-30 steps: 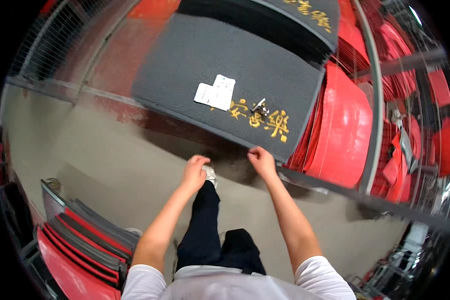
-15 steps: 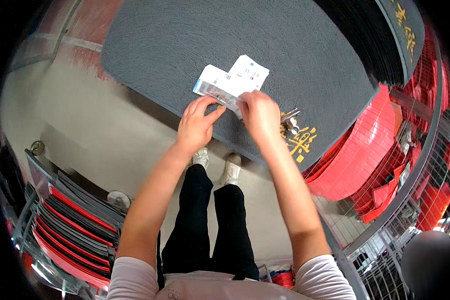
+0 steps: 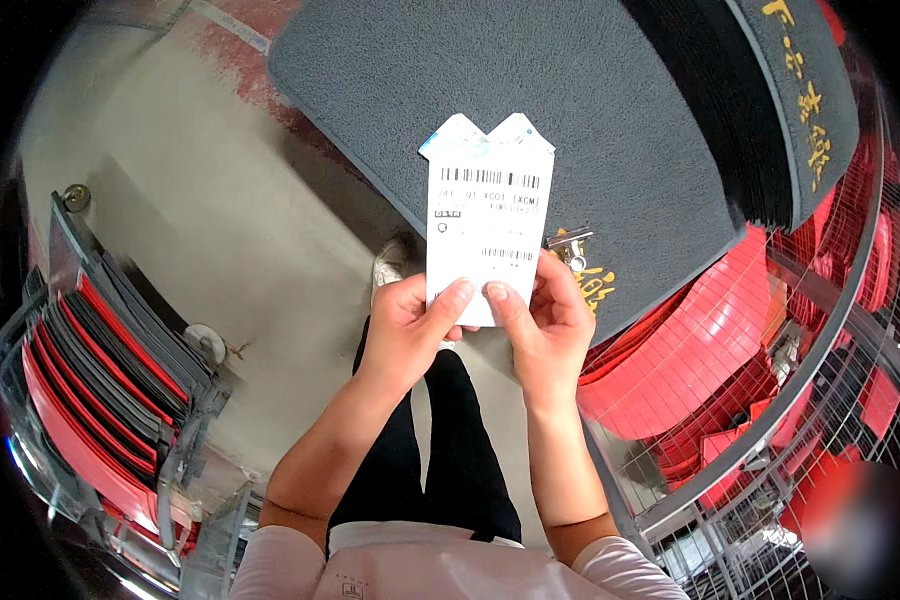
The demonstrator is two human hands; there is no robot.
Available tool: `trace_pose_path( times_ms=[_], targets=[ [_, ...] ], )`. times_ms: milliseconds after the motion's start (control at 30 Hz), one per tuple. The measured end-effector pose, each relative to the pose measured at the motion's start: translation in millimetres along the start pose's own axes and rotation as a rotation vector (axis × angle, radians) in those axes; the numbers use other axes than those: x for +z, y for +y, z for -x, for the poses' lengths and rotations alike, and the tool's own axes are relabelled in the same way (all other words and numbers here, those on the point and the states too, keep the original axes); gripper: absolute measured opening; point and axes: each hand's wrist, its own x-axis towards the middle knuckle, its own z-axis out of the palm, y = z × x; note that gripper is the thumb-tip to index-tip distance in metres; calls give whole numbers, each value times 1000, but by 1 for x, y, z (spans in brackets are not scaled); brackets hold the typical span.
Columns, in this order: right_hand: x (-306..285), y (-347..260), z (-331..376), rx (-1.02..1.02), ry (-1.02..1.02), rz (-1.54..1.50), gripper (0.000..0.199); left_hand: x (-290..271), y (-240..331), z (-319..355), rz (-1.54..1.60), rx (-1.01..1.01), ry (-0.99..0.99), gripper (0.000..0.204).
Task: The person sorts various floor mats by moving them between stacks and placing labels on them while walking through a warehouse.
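Note:
Between both hands I hold a white shipping label (image 3: 485, 232) with barcodes, upright and facing me. My left hand (image 3: 410, 325) pinches its lower left corner, thumb on the front. My right hand (image 3: 550, 325) grips the lower right corner the same way. Behind the top edge, two fanned groups of white papers show, the left papers (image 3: 454, 133) and the right papers (image 3: 520, 132). Their lower parts are hidden by the label. They lie over the grey mat (image 3: 390, 70). Beside my right hand a silver bulldog clip (image 3: 571, 245) rests on the mat, near yellow lettering.
A tall stack of dark mats (image 3: 770, 120) stands at the far right. Red mats (image 3: 690, 350) sit in a wire cage (image 3: 760, 470) to the right. A rack with red and grey mats (image 3: 110, 380) stands at the left. The concrete floor (image 3: 140, 220) lies between.
My hands have drawn back toward me from the papers on the mat. The label is now raised and held between both thumbs. The view has shifted slightly.

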Motion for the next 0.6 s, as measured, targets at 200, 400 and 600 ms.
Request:
trace_pose_path(
  times_ms=[200, 400, 600],
  targets=[
    [-40, 7, 41, -43, -60, -35, 27, 17, 15, 44, 4, 113, 40, 21],
    [-146, 138, 135, 434, -385, 648, 25, 31, 39, 95, 51, 243, 28, 20],
    [-228, 167, 239, 799, -513, 870, 23, 28, 74, 157, 13, 341, 58, 19]
  ],
)
